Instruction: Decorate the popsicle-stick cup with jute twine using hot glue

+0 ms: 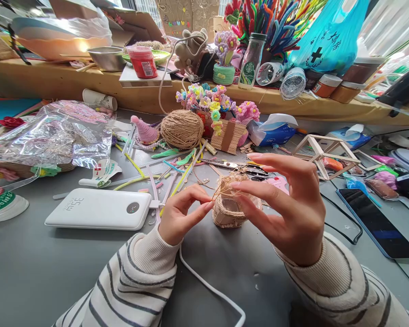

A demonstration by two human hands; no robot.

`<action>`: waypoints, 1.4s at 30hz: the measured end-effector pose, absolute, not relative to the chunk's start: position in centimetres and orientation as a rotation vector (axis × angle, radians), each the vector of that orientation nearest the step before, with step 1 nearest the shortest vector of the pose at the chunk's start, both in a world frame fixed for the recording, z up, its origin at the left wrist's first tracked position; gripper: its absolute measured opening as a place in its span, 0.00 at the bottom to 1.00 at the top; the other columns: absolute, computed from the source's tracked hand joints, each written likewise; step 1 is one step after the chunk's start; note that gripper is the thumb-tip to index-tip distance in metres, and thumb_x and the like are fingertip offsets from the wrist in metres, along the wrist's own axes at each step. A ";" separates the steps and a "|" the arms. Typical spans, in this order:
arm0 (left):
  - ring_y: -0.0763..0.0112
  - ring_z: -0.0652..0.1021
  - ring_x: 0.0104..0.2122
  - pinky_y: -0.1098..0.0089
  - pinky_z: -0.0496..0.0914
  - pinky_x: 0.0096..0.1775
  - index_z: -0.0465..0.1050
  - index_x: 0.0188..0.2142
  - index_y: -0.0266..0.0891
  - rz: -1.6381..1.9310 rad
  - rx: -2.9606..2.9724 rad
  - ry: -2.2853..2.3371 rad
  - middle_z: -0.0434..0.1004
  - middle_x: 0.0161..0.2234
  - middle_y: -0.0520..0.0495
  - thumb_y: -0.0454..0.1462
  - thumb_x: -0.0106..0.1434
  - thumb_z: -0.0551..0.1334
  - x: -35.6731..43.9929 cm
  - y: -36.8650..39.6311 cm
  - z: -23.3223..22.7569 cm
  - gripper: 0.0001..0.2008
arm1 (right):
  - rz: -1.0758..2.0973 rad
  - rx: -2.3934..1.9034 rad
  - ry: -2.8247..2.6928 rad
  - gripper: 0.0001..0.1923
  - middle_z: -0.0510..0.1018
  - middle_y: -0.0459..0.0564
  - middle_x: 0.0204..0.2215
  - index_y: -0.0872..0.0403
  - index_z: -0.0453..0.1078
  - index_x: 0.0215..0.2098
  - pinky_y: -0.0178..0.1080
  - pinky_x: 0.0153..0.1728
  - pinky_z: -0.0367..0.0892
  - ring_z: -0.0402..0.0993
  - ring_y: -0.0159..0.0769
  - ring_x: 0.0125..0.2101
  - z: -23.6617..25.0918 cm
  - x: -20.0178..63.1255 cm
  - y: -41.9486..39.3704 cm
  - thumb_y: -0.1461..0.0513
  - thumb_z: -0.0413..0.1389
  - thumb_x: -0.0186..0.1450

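Note:
My left hand (186, 213) pinches thin strands of frayed twine (221, 188) between thumb and forefinger. My right hand (288, 209) has thumb and middle finger close together on the same twine, with its forefinger raised apart. Just behind and below the fingertips, a small woven-looking basket (225, 219) with a braided twine rim stands on the grey table. My right fingers hide part of its far side. Behind it lie scissors (228, 164), partly covered by my right hand.
A white power bank (102, 209) with a cable lies left; a phone (378, 222) lies right. Beyond are a twine ball (182, 129), a wooden stick frame (323, 156) and pipe-cleaner flowers (204, 97). A crowded ledge (136, 91) borders the back.

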State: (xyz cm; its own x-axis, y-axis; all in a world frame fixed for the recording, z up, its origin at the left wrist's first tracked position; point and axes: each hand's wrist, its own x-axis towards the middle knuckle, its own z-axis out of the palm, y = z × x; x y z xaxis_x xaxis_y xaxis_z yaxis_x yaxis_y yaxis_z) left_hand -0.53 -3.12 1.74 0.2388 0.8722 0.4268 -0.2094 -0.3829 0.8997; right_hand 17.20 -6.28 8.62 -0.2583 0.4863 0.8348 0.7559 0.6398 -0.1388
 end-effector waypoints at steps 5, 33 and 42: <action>0.73 0.72 0.26 0.71 0.66 0.29 0.74 0.28 0.40 1.343 1.527 0.657 0.74 0.24 0.50 0.33 0.55 0.64 -0.6 -3.2 1.6 0.01 | -0.547 -1.032 -1.906 0.07 0.72 0.54 0.45 0.56 0.74 0.34 0.44 0.49 0.66 0.67 0.40 0.45 8.4 17.0 -6.2 0.66 0.61 0.56; 0.72 0.71 0.25 0.70 0.66 0.28 0.73 0.26 0.39 1.322 1.493 0.707 0.71 0.22 0.49 0.36 0.55 0.65 -0.3 -3.2 1.8 0.04 | -0.649 -0.975 -1.862 0.09 0.75 0.50 0.42 0.50 0.72 0.35 0.43 0.44 0.68 0.69 0.39 0.42 8.0 17.0 -6.2 0.66 0.61 0.56; 0.74 0.69 0.24 0.72 0.65 0.27 0.73 0.26 0.39 1.368 1.431 0.683 0.68 0.21 0.52 0.35 0.55 0.64 -0.4 -3.2 1.6 0.03 | -0.617 -1.030 -1.790 0.10 0.74 0.51 0.41 0.51 0.74 0.34 0.46 0.44 0.68 0.70 0.42 0.43 8.4 17.6 -6.1 0.68 0.61 0.54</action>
State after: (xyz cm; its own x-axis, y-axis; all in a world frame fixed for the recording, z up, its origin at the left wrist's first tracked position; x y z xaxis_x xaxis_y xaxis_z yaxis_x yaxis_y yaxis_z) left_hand -0.41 -3.18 1.65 0.2005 0.9001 0.3868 -0.2312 -0.3402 0.9115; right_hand 17.60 -6.13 8.42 -0.1974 0.3771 0.9049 0.8546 0.5184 -0.0296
